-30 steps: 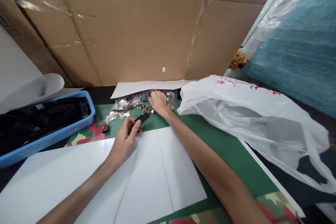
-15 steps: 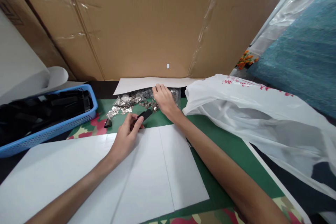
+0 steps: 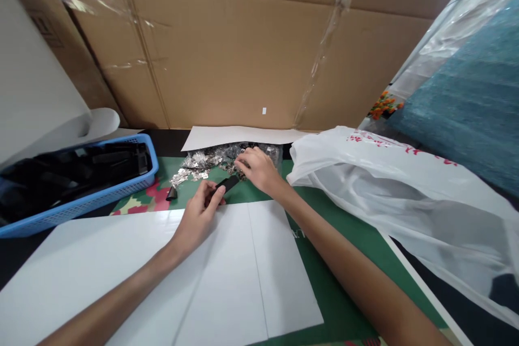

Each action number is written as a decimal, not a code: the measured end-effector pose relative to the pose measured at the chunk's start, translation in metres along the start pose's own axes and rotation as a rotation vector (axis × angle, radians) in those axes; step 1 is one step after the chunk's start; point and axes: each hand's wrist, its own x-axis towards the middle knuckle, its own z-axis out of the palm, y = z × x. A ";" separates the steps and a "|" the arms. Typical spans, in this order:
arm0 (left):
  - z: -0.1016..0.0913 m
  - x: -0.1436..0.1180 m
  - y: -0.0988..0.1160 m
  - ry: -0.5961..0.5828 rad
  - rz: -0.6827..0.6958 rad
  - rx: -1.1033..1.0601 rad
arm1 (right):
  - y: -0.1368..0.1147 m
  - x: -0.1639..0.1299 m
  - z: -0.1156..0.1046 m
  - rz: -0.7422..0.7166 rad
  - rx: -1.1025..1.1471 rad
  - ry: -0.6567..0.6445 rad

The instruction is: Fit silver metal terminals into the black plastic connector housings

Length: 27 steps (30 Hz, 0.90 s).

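Observation:
My left hand [image 3: 201, 206] grips a slim black plastic piece [image 3: 230, 181] between thumb and fingers, above the far edge of the white sheet [image 3: 227, 270]. Just beyond it, my right hand [image 3: 259, 168] is over small shiny metal pieces [image 3: 198, 165], its fingers curled together. Whatever those fingertips hold is too small to make out. The metal pieces lie loose and in a clear plastic bag [image 3: 275, 152], partly under a white paper flap [image 3: 239, 134]. A small dark cone-shaped piece [image 3: 172, 193] rests left of my left hand.
A blue basket [image 3: 152, 159] full of black parts stands at the left. On the right lies a large white plastic bag [image 3: 365, 173] with red print. A cardboard wall [image 3: 235, 54] closes off the back. Green printed sheeting [image 3: 344, 248] covers part of the table.
My right hand has drawn back slightly from the metal pieces, and its fingers have curled in. My left hand still holds the black piece. The whole view has shifted a little.

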 end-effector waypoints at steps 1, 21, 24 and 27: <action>0.001 -0.001 0.001 -0.003 0.005 0.015 | -0.001 0.001 -0.001 0.007 0.017 0.002; 0.002 -0.011 0.015 -0.058 0.017 0.298 | -0.056 0.081 0.040 -0.022 -0.057 -0.233; 0.001 -0.011 0.017 -0.070 0.005 0.289 | -0.052 0.086 0.045 -0.036 -0.043 -0.260; 0.000 -0.010 0.018 -0.076 0.002 0.286 | -0.051 0.084 0.052 -0.030 -0.031 -0.243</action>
